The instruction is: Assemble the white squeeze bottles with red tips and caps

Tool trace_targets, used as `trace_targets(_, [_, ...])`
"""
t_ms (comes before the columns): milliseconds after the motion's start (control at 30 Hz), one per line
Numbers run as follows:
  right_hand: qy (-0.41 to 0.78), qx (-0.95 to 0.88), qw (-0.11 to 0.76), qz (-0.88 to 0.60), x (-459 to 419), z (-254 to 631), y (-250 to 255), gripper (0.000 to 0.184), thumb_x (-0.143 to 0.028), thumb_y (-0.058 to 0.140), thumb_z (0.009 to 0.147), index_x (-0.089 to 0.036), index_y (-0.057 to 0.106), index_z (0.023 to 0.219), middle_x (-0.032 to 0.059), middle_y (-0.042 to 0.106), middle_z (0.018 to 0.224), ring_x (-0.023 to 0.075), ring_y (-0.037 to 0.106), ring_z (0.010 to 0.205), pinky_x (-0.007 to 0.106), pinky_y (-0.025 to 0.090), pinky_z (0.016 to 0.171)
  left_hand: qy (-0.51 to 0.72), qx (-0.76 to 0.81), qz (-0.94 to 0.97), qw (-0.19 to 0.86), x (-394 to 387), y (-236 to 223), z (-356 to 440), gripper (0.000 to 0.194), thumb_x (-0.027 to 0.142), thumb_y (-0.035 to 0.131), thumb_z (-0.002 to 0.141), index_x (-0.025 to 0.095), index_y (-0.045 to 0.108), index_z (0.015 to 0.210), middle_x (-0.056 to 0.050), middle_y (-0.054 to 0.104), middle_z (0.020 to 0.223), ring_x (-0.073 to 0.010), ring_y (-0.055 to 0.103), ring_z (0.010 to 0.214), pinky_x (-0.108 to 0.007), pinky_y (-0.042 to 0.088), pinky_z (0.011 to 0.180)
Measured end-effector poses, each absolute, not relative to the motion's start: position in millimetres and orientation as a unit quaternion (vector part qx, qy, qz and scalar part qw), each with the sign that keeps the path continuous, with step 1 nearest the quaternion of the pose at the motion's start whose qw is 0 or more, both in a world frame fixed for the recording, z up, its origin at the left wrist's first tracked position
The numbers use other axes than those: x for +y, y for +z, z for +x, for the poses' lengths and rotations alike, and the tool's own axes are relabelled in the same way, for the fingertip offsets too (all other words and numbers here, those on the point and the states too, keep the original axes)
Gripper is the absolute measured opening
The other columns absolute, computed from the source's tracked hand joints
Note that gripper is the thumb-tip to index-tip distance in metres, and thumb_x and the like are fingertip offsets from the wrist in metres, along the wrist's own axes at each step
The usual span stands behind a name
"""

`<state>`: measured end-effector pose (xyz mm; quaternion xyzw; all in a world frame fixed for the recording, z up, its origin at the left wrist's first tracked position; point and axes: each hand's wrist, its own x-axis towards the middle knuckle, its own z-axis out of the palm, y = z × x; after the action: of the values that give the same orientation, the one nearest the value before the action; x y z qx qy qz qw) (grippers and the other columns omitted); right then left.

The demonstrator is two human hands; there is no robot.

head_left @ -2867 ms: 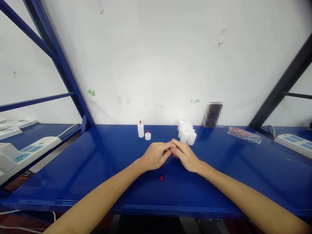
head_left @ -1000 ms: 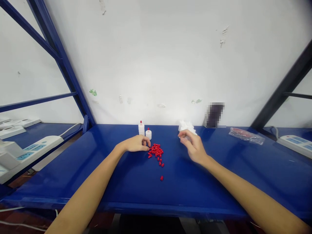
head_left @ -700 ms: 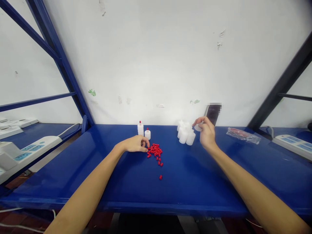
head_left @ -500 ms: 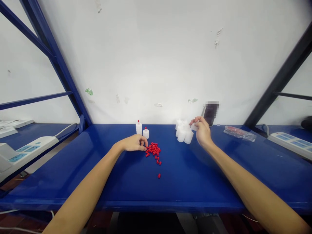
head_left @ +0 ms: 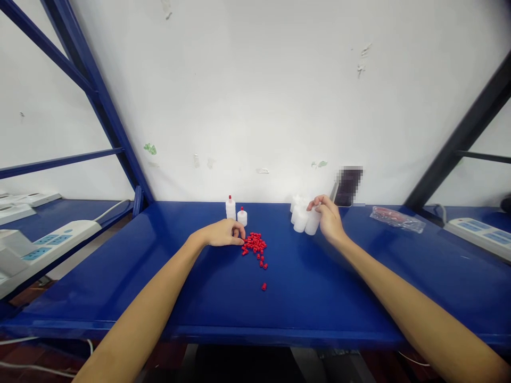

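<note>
From my distant seat, I see the left hand [head_left: 222, 233] low at the left edge of a pile of red caps [head_left: 255, 243]. Its fingers are curled, thumb and forefinger near each other; I cannot tell whether a cap is pinched there. The right hand [head_left: 329, 219] is bent at the right side of a group of white containers [head_left: 301, 219]; whether its fingertips are clamped on one or only rest there, I also cannot tell. A loose cap [head_left: 264, 286] lies apart, nearer than the left fingers and to their right. Just beyond the left hand stand a taller container [head_left: 230, 206] and a shorter container [head_left: 242, 217], both with red tips.

In my judgement, the step in hand is to take one piece with each hand. The next move, I think, calls for a firm right grip on one container only, without tipping its close neighbours, and a left pinch on a single cap.
</note>
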<state>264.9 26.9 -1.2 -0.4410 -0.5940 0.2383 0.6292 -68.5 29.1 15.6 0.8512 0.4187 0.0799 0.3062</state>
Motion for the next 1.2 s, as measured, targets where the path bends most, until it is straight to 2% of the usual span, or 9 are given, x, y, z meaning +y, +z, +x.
trace_targets(500, [0.182, -0.575, 0.648, -0.466, 17.5, 258.5, -6.5, 0.005, -0.022, 0.042, 0.069, -0.024, 0.045, 0.068, 0.0017, 0.059, 0.068, 0.0219, 0.053, 0.073, 0.033, 0.039, 0.071, 0.097, 0.424, 0.84, 0.325, 29.2, 14.2, -68.7, 0.03, 0.046, 0.069, 0.071, 0.02, 0.071, 0.087, 0.0, 0.061, 0.07, -0.0125, 0.051, 0.056, -0.024, 0.034, 0.054])
trace_targets(1000, [0.222, -0.572, 0.648, -0.451, -1.1, 242.7, -2.7, 0.007, -0.02, 0.042, 0.068, -0.024, 0.046, 0.063, 0.0021, 0.056, 0.064, 0.021, 0.052, 0.067, 0.033, 0.039, 0.065, 0.103, 0.439, 0.831, 0.326, 27.5, 14.6, -67.2, 0.026, 0.042, 0.069, 0.07, 0.02, 0.071, 0.085, 0.0, 0.062, 0.07, -0.0121, 0.05, 0.054, -0.024, 0.034, 0.051])
trace_targets(1200, [0.324, -0.623, 0.586, -0.404, -15.7, 221.8, -4.5, 0.006, -0.021, 0.042, 0.068, -0.023, 0.047, 0.069, 0.004, 0.059, 0.069, 0.0231, 0.057, 0.071, 0.035, 0.045, 0.067, 0.115, 0.431, 0.835, 0.323, 26.5, 14.6, -66.3, 0.018, 0.034, 0.065, 0.071, 0.02, 0.069, 0.081, 0.001, 0.061, 0.067, -0.0128, 0.051, 0.056, -0.024, 0.036, 0.053])
